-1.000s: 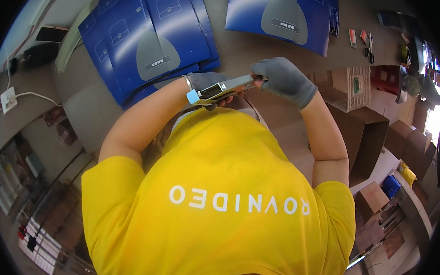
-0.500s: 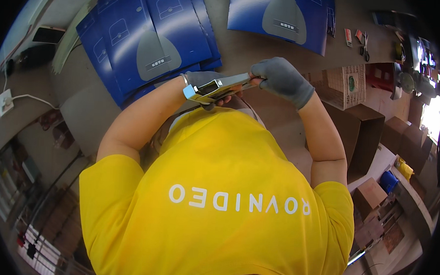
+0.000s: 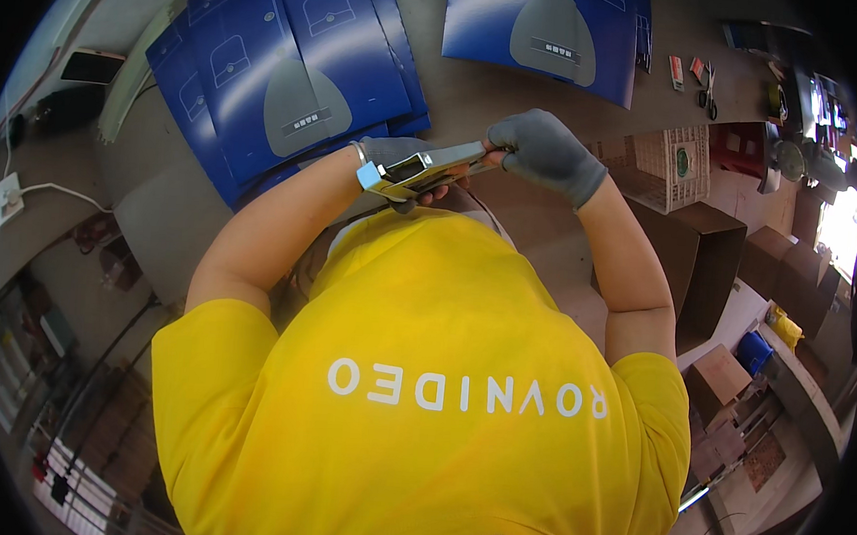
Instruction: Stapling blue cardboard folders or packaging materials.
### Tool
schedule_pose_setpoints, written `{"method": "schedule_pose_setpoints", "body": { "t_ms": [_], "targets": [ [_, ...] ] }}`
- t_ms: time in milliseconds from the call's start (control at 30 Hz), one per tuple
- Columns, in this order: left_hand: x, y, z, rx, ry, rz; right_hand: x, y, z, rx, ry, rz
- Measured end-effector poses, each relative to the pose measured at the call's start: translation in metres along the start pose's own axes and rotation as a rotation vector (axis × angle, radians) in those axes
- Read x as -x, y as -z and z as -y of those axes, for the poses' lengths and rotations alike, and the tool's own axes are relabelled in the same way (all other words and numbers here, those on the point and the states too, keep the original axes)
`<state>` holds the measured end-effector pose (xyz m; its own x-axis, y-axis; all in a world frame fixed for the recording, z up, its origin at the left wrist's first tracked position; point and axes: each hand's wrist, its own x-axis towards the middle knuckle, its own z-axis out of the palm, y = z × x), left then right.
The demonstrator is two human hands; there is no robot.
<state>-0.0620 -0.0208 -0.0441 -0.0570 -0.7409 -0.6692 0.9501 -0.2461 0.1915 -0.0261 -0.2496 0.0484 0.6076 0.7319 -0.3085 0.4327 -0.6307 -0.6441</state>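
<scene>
My left hand [image 3: 396, 152], in a grey glove with bare fingertips, wraps around a long grey metal tool [image 3: 419, 173] from behind and below. It resembles a stapler, has a pale blue block at its left end and a dark opening in its side; its exact kind is unclear. At the tool's right end my right hand [image 3: 543, 152], gloved the same way, is closed with thumb and fingertips pinched. What lies between those fingertips is too small to make out. Both hands are held just in front of my yellow shirt, over the table's near edge.
Blue printed cardboard sheets [image 3: 293, 76] lie overlapped on the table at left, beside a second blue stack [image 3: 547, 36]. Scissors [image 3: 709, 93] and small boxes [image 3: 676, 73] rest at right. Below them stand a plastic crate [image 3: 681, 169] and an open carton [image 3: 690, 267]. A phone [image 3: 92, 67] lies far left.
Hardly anything differs. My right hand and forearm have shifted very slightly left, and the whole view has moved a little; both hands keep the same grip.
</scene>
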Motion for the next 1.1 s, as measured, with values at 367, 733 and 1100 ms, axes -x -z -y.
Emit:
{"method": "schedule_pose_setpoints", "body": {
  "t_ms": [367,733,1100],
  "targets": [
    [0.006,-0.026,0.002,-0.183,-0.533,-0.277,0.039,-0.054,0.027,-0.946,-0.239,-0.365],
    [0.019,-0.018,-0.003,-0.569,-0.711,-0.684,0.000,-0.057,0.074,-1.341,-0.264,-0.454],
    [0.038,-0.040,0.019,-0.682,-0.819,-0.790,-0.004,-0.038,0.054,-1.132,0.091,-0.531]
  ]
}}
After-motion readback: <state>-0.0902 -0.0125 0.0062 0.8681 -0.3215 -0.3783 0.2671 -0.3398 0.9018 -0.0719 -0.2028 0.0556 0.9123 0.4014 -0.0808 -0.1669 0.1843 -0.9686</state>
